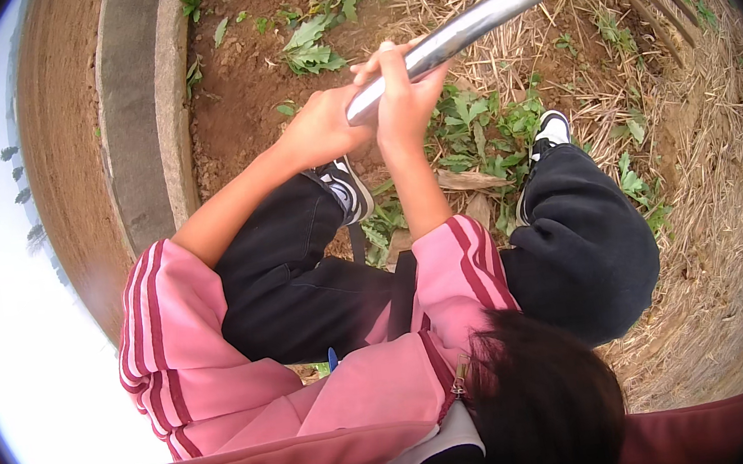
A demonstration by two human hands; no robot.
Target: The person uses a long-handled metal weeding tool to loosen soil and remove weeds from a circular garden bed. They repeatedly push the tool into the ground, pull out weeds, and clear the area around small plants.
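A shiny metal tube handle (479,23) slants from the middle of the view up to the upper right. At its far end is a rusty-looking fork head with several long curved tines (660,8), partly cut off by the top edge. My right hand (408,95) is wrapped round the handle near its lower end. Just left of it, my left hand (329,124) is closed at the handle's butt end, its fingers partly hidden by the right hand and the tube. The tines are held out above straw-covered ground (609,98).
Leafy green weeds (475,119) grow between my shoes. Brown soil (236,110) lies ahead of my left leg, beside a concrete channel or curb (135,114). Beyond it stretches a bare-soil field (62,128). Dry straw (716,216) covers the right side. A wood-like piece (471,179) lies near my feet.
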